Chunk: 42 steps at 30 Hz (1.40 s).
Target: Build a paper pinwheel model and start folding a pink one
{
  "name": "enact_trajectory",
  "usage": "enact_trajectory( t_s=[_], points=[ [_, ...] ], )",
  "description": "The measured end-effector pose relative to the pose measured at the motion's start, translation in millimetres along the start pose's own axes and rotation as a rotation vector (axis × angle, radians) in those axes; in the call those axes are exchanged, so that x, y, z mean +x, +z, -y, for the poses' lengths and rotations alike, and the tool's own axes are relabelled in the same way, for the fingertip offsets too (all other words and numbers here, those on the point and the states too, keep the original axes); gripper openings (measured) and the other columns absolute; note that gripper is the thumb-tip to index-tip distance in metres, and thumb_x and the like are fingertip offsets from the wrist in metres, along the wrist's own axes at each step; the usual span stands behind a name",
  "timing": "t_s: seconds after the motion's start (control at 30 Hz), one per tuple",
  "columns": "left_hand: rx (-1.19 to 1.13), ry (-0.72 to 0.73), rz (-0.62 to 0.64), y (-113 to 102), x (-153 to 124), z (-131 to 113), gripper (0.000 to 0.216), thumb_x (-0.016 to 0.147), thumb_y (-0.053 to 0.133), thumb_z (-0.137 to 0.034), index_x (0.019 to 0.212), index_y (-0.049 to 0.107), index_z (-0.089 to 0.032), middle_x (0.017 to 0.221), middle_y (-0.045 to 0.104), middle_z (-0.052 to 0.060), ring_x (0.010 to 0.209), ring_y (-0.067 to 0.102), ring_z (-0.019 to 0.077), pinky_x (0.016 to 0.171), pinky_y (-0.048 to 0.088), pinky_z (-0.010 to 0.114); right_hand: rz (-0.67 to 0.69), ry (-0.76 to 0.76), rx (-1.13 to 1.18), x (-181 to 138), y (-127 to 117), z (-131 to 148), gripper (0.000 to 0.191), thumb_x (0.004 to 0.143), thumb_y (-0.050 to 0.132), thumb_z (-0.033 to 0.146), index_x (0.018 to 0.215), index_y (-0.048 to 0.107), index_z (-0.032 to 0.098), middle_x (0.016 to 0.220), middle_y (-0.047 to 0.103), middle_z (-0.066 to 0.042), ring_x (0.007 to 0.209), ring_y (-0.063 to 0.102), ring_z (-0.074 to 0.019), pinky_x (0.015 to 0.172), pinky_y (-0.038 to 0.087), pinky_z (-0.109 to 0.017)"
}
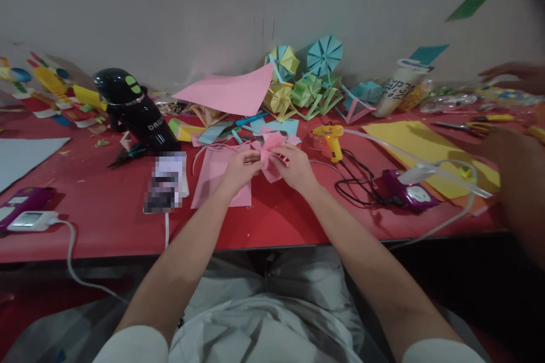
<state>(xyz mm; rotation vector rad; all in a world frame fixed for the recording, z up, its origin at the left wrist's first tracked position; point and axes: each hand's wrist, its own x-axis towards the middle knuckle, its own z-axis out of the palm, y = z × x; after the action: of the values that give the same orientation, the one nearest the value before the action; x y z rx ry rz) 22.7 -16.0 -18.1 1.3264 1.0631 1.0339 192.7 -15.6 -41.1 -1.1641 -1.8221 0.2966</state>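
Observation:
Between my two hands is a folded pink paper flower (271,147), held just above the red tabletop. My left hand (243,169) pinches its left side with bent fingers. On the other side, my right hand (297,167) grips the petals between thumb and fingers. Part of the flower is covered by my fingers. Under my left wrist lies a flat sheet of pink paper (208,176). A yellow hot glue gun (332,140) with a clear glue stick rests to the right of my right hand.
Folded paper pieces (309,91) are heaped by the wall. A black bottle (142,119) and a phone (167,181) are on the left. Right are yellow sheets (395,136), a purple power socket (411,190), cables, a cup (400,88) and another person's arm (517,181).

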Motion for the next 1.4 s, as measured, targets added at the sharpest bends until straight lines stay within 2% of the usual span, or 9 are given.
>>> enact_trajectory(
  t_s=[0.17,0.3,0.43,0.67,1.03,1.23,1.4],
  points=[
    [0.015,0.007,0.008,-0.9,0.5,3.0,0.015,0.059,0.062,-0.013,0.074,0.067,-0.014,0.073,0.063,0.002,0.069,0.06,0.0133,0.065,0.053,0.027,0.025,0.011,0.022,-0.2,0.8,2.9,0.011,0.087,0.059,0.027,0.089,0.068,0.021,0.09,0.069,-0.006,0.077,0.059,-0.0188,0.071,0.048,-0.032],
    [-0.003,-0.02,0.012,0.3,0.6,3.9,0.016,0.059,0.062,-0.011,0.073,0.067,-0.015,0.072,0.063,0.001,0.068,0.06,0.0132,0.067,0.055,0.029,0.019,-0.005,0.015,-0.4,1.4,4.6,0.012,0.087,0.06,0.029,0.088,0.068,0.021,0.091,0.069,-0.006,0.078,0.06,-0.0185,0.07,0.047,-0.031],
    [-0.086,-0.105,0.002,2.3,0.0,2.6,0.003,0.068,0.064,-0.016,0.069,0.066,-0.014,0.067,0.064,0.001,0.065,0.063,0.0138,0.072,0.058,0.033,0.016,-0.028,0.006,0.1,1.0,6.5,0.011,0.088,0.059,0.026,0.085,0.069,0.022,0.088,0.069,-0.005,0.079,0.06,-0.0188,0.07,0.047,-0.031],
    [-0.096,-0.151,-0.049,2.5,0.8,2.0,0.011,0.075,0.065,-0.023,0.069,0.067,-0.014,0.063,0.065,0.002,0.06,0.064,0.0139,0.072,0.059,0.036,0.038,-0.079,0.0,0.9,-0.1,9.1,0.013,0.086,0.059,0.018,0.086,0.071,0.022,0.086,0.068,-0.005,0.083,0.06,-0.0194,0.076,0.048,-0.033],
    [-0.231,-0.136,-0.074,-0.3,3.7,2.0,0.011,0.068,0.068,-0.026,0.068,0.064,-0.015,0.064,0.066,0.002,0.062,0.065,0.0155,0.073,0.057,0.035,0.022,-0.189,0.035,-1.6,3.4,5.6,0.021,0.09,0.055,0.023,0.097,0.075,0.025,0.091,0.064,-0.007,0.088,0.059,-0.0207,0.081,0.05,-0.037],
    [-0.261,-0.092,-0.057,-1.2,2.6,-0.9,0.027,0.065,0.078,-0.037,0.071,0.066,-0.014,0.065,0.065,0.002,0.067,0.067,0.0168,0.078,0.056,0.037,0.045,-0.28,-0.06,-0.4,1.4,4.5,0.024,0.088,0.054,0.02,0.097,0.076,0.025,0.098,0.063,-0.008,0.09,0.057,-0.0209,0.082,0.049,-0.039],
    [-0.234,-0.05,-0.057,-2.6,4.0,0.9,0.031,0.066,0.078,-0.041,0.075,0.068,-0.013,0.07,0.069,0.005,0.071,0.068,0.0184,0.078,0.058,0.037,0.06,-0.296,-0.126,-1.0,-0.8,11.6,0.023,0.091,0.054,0.024,0.105,0.073,0.024,0.103,0.065,-0.009,0.094,0.057,-0.0222,0.086,0.048,-0.041]
  ],
)
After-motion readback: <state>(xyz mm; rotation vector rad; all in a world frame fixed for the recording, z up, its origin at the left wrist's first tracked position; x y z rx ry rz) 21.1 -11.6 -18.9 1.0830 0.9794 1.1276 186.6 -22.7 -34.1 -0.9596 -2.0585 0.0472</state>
